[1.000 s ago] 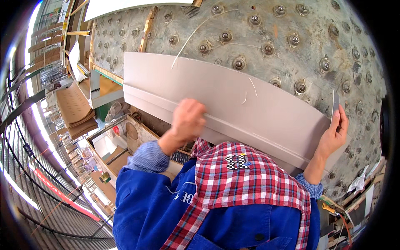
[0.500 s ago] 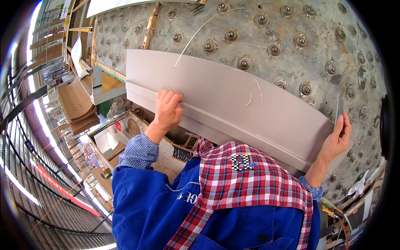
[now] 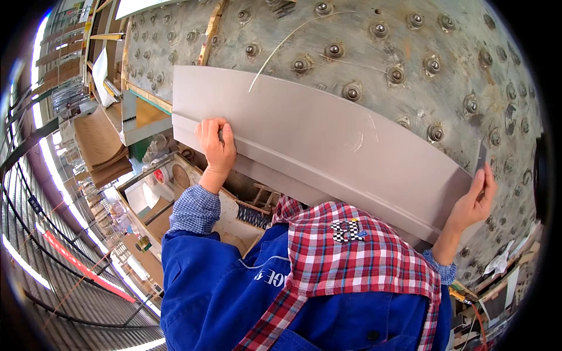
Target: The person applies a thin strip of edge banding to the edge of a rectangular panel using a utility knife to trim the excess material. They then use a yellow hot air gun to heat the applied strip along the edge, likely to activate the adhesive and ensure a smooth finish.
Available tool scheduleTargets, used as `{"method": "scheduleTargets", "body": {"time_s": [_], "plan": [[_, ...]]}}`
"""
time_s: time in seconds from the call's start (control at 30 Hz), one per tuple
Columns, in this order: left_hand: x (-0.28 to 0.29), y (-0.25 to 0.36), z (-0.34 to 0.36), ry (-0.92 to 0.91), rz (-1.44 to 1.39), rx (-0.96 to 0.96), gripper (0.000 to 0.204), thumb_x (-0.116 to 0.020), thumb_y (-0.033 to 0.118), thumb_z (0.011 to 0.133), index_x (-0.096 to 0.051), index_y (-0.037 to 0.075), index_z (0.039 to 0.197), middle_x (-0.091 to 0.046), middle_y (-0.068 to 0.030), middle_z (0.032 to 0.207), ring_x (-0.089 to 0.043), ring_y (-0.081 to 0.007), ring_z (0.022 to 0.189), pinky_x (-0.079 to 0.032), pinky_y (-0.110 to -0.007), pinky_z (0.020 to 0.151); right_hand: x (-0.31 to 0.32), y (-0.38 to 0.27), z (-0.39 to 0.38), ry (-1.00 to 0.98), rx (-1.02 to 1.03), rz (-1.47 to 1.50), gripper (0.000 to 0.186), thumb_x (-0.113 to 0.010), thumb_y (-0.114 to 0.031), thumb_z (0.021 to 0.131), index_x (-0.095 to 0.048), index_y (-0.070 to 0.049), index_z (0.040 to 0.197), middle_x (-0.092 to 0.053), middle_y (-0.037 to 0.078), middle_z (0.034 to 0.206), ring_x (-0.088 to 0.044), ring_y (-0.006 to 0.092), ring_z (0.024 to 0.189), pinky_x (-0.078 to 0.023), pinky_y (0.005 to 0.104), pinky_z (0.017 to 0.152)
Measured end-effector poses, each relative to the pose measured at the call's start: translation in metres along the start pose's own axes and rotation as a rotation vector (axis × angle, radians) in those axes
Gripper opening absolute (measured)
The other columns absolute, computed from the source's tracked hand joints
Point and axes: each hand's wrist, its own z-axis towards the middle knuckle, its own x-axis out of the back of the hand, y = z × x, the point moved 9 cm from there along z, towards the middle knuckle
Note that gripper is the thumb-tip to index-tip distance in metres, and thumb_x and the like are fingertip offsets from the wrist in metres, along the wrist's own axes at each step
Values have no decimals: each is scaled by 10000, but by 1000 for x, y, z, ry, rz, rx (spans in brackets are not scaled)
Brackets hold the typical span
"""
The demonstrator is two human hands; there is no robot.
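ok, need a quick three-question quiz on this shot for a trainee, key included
1. Which hand holds the thin flat tool?
2. True or false: the work table is studded with metal balls.
3. Where does the left hand appear against the grey panel? A) at its far edge; B) at its right end; C) at its near side, toward the left end.

Key: 1. The right hand. 2. True. 3. C.

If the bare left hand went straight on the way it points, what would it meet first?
Probably the flat, smooth face of the wide grey-beige sheet panel, just ahead of the left hand; depth is unclear, so it might pass above.
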Motion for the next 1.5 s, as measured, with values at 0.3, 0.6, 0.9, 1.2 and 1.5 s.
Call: {"method": "scheduleTargets", "body": {"time_s": [0.3,0.6,0.9,1.2,1.5], "plan": [[-8,1,-11,-19,-167,-48,67,-542,1,766,-554,29,826,-532,-118,830,-479,-289,775,-382,-379,744,-161,-130,-51,-973,366,87,159,-687,-71,821,-708,-92,977,-597,31,805,-547,179,695,-411,293,664],[-2,7,-11,-2,-277,53,152,-486,-23,743,-545,12,879,-524,-123,819,-485,-290,765,-410,-367,713,-268,-189,-116,-1195,625,165,87,-637,-152,816,-706,-139,866,-597,49,776,-616,233,759,-434,358,703],[-4,13,-9,-37,-230,55,189,-469,-31,713,-550,13,878,-514,-118,802,-469,-286,746,-393,-369,709,-283,-194,-130,-1370,682,86,190,-551,-117,797,-725,-134,869,-615,84,830,-619,251,839,-441,377,753],[-7,12,-9,-29,-208,45,184,-466,-37,716,-552,14,870,-493,-118,788,-453,-281,739,-385,-368,696,-256,-174,-112,-1479,733,37,206,-562,-95,766,-733,-140,873,-591,64,824,-601,246,860,-425,381,773],[-11,12,-11,-31,-177,42,177,-459,-33,721,-549,12,867,-480,-112,775,-447,-275,736,-384,-368,693,-209,-143,-92,-1489,671,37,162,-582,-95,775,-716,-128,859,-521,54,765,-556,237,801,-410,371,755]]}}
